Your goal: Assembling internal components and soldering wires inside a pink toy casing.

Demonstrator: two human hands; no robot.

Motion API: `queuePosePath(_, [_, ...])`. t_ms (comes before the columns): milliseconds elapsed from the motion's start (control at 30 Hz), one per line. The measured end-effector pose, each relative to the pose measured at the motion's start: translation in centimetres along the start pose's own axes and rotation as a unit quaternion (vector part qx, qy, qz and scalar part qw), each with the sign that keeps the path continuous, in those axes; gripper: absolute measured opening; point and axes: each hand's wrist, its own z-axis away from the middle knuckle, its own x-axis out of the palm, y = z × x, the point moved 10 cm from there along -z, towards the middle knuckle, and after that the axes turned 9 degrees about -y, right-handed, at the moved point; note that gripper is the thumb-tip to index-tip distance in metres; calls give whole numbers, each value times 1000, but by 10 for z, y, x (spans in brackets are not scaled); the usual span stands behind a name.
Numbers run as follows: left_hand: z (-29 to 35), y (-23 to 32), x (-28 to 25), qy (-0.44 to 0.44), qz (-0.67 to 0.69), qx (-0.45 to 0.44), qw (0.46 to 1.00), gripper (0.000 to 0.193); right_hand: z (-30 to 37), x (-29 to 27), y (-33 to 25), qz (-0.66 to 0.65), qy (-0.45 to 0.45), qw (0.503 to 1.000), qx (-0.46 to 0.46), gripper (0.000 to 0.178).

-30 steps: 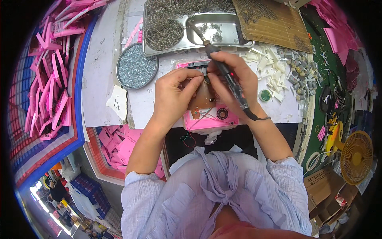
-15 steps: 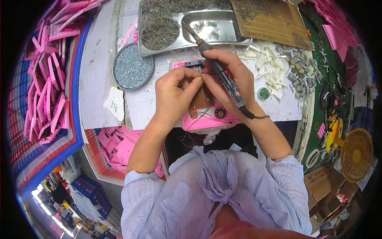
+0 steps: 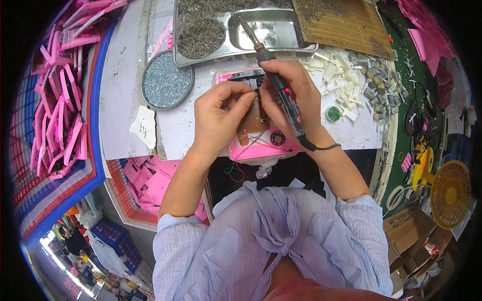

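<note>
Flat brown circuit board (image 3: 253, 122) part-hidden!

The left hand (image 3: 217, 114) pinches its fingers narrow, contents impossible to tell! The right hand's (image 3: 301, 95) fingers grip a black, pen-shaped soldering iron (image 3: 284, 102). Knuckles screen the board's far end, over a pink plastic casing (image 3: 261, 152).

The scene is seen from up on the person's head, through the left one of two cameras worn side by side. The view is pointed down, so the worktable (image 3: 173, 128) is seen from above. At the bottom, the blouse (image 3: 231, 251) is shown very close. The left hand (image 3: 216, 115) and right hand (image 3: 301, 98) are seen near the middle, a bit farther away. The metal tray (image 3: 221, 52) is cut off by the top edge. A very wide space is taken in, from pink plastic parts (image 3: 63, 115) to a fan (image 3: 450, 195). Straight edges are bent near the rim.
</note>
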Motion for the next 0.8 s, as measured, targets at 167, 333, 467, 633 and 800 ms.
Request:
queuePosePath(167, [0,4,3,-9,-12,12,1000,11,-1,0,-4,22,-12,999,-24,58])
queuePosePath(333, [-5,22,5,-36,-121,55,990,10,0,1,-6,22,-16,999,-21,55])
queuePosePath(467, [-4,28,8,-25,-182,103,978,10,6,-14,-12,60,-12,997,-43,51])
queuePosePath(633, [-7,25,13,-48,-217,37,974,11,27,-65,-13,33,-2,999,-18,42])
queuePosePath(800, [-7,26,13,-30,-217,45,975,11,41,-75,-20,-6,-26,999,-28,40])
